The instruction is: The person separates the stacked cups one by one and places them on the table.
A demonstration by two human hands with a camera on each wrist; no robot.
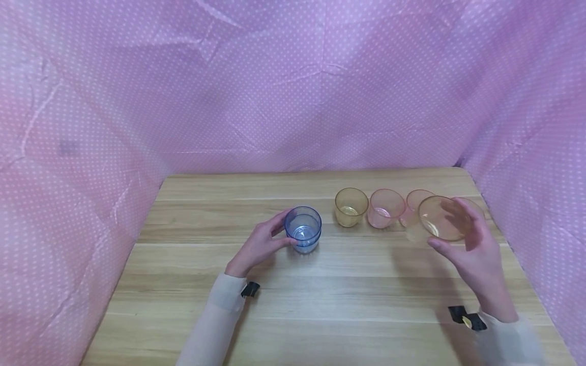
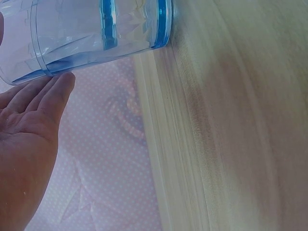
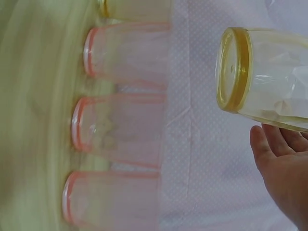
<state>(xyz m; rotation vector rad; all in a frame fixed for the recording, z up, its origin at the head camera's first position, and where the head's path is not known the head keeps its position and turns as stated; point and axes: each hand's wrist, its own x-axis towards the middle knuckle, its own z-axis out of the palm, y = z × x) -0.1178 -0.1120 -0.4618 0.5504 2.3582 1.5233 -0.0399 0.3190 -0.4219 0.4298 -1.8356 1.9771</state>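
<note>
My left hand point(image 1: 262, 243) grips a nested stack of clear blue cups point(image 1: 303, 226), thumb on the near side and fingers on the far side. The stack stands upright on the table; in the left wrist view its base point(image 2: 163, 21) meets the wood. Held up above the table at the right, a clear yellow cup point(image 1: 441, 218) is between the thumb and fingers of my right hand point(image 1: 480, 259). The right wrist view shows this yellow cup's base point(image 3: 235, 70) well apart from the tabletop.
Along the back right stand another yellow cup point(image 1: 351, 208) and a row of pink cups point(image 1: 386, 209); the lifted cup partly hides the far-right ones. The wooden table point(image 1: 320, 305) is bordered by pink dotted cloth point(image 1: 297, 101).
</note>
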